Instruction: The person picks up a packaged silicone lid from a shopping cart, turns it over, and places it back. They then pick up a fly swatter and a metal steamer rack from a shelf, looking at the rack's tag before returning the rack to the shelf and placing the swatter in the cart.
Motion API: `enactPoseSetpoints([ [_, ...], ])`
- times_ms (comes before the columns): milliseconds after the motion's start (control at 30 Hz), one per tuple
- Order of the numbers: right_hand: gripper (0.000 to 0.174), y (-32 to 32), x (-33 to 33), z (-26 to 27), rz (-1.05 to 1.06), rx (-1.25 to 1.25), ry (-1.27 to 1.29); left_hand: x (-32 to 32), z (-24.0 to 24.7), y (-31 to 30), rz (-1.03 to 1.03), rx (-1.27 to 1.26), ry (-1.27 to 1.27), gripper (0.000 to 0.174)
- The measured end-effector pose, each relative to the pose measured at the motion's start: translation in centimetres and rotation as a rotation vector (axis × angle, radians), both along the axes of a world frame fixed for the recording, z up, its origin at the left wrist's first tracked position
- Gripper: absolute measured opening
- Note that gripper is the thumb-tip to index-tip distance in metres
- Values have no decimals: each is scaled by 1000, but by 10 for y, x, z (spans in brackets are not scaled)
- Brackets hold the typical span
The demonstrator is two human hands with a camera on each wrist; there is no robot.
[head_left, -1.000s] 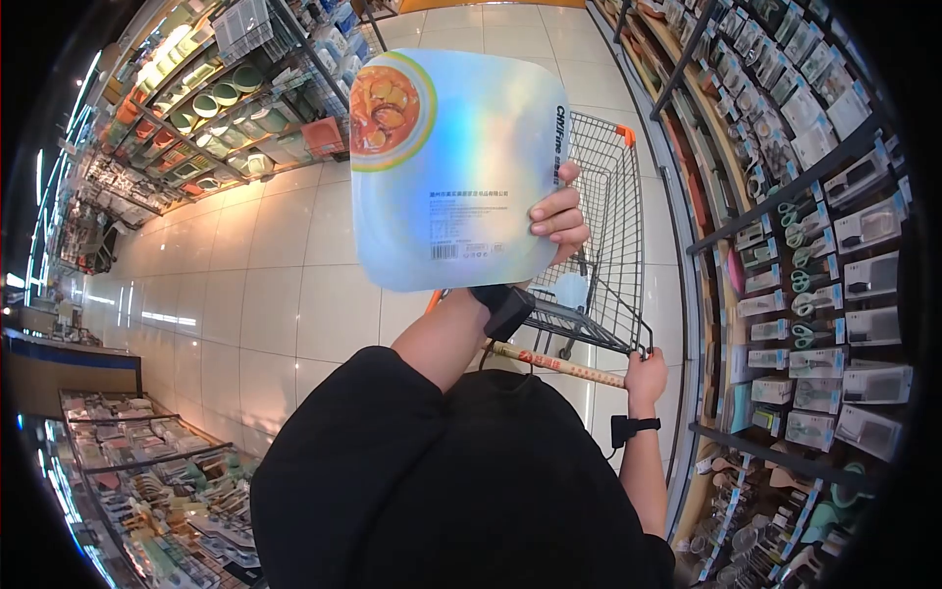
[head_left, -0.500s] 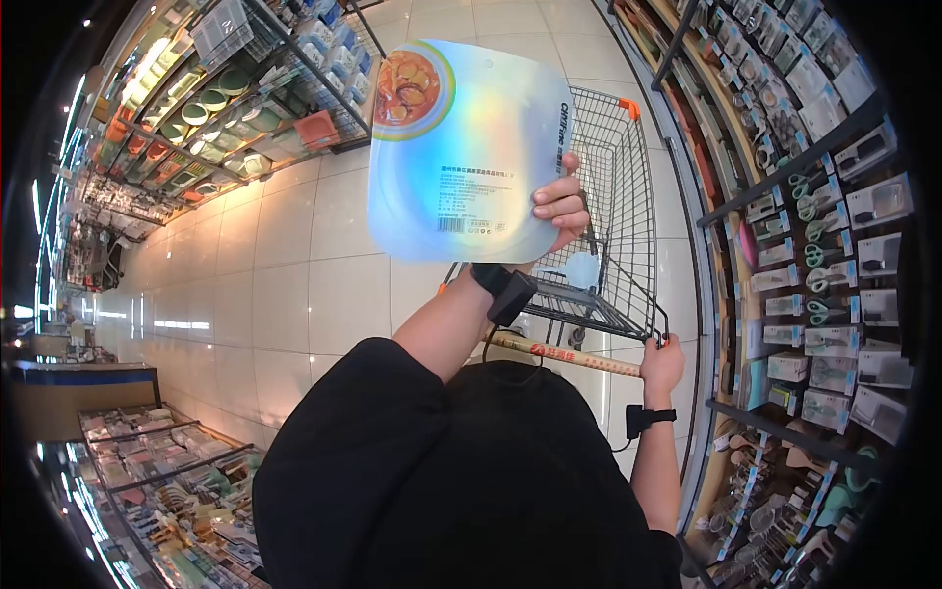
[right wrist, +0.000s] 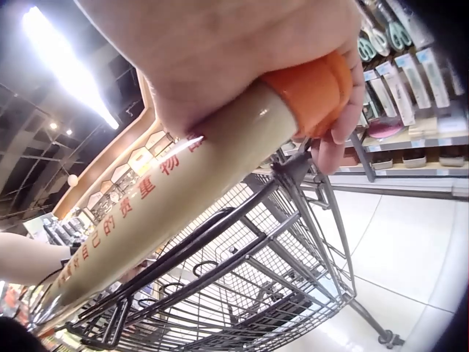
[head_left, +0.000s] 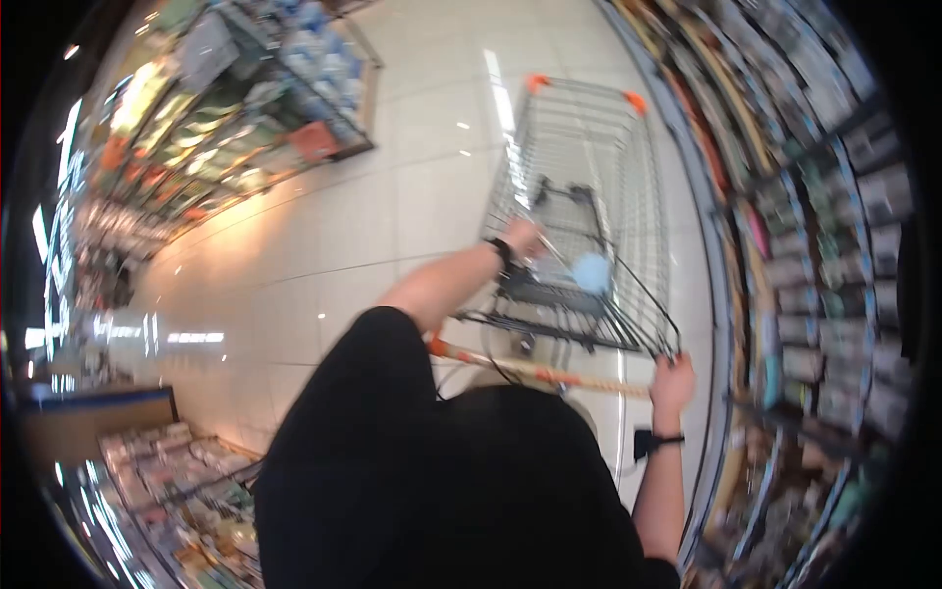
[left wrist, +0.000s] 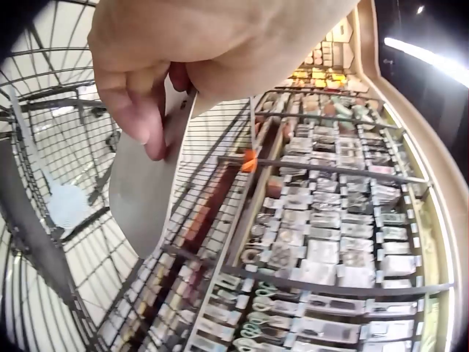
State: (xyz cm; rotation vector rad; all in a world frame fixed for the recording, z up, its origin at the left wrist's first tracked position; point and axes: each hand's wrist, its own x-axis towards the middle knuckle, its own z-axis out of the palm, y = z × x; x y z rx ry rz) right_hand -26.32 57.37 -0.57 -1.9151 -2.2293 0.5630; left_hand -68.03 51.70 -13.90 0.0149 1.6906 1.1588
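My left hand [head_left: 525, 239] is over the shopping cart [head_left: 653, 187]. In the left wrist view its fingers pinch a thin flat sheet [left wrist: 143, 198] with rounded corners, hanging edge down above the cart's wire basket. A pale blue item [left wrist: 68, 205] with a rounded end and what looks like a long thin handle lies in the basket. My right hand [head_left: 672, 383] grips the right end of the cart's cream handlebar [right wrist: 168, 176], over its orange end cap [right wrist: 315, 92]. Red characters run along the bar.
Racks of packaged kitchen goods [head_left: 824, 236] stand close along the cart's right side. Lit shelves of bowls [head_left: 196, 137] are at the left, with a low display [head_left: 186, 471] at the lower left. Pale tiled floor [head_left: 324, 275] lies between.
My left hand has brought the sheet down from in front of me to over the cart basket, its printed face no longer in view. My right hand stays on the handlebar.
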Motion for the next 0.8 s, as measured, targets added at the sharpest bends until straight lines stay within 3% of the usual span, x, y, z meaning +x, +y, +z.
enactPoseSetpoints([
  [67,25,-1,-1,8,20,-11,12,7,-34,17,43,-33,27,24],
  [100,24,-2,3,6,39,0,44,9,-50,26,64,-50,40,23],
  [167,23,-1,7,1,63,16,82,7,-23,37,-126,-184,18,22],
  [267,23,-7,9,5,24,24,55,7,-2,55,-43,-155,-73,29],
  [333,23,-8,11,4,20,20,44,0,-14,68,32,-38,-208,29],
  [400,23,-8,17,2,7,-13,62,2,-60,95,169,99,-160,24],
  [467,22,-11,17,4,-16,-34,44,7,-24,101,115,72,-189,23],
  [600,21,-15,22,5,-28,-28,8,12,-52,134,140,145,-217,28],
  [667,22,-21,20,13,-1,13,11,18,-44,131,137,337,-277,45],
  [733,22,-24,18,19,-40,-34,-29,16,-57,119,-164,258,-235,78],
  [767,21,-28,19,21,-40,-27,-5,20,-90,116,-253,70,-80,75],
  [800,21,-28,16,20,-37,-18,20,13,-65,100,-541,-106,85,69],
])
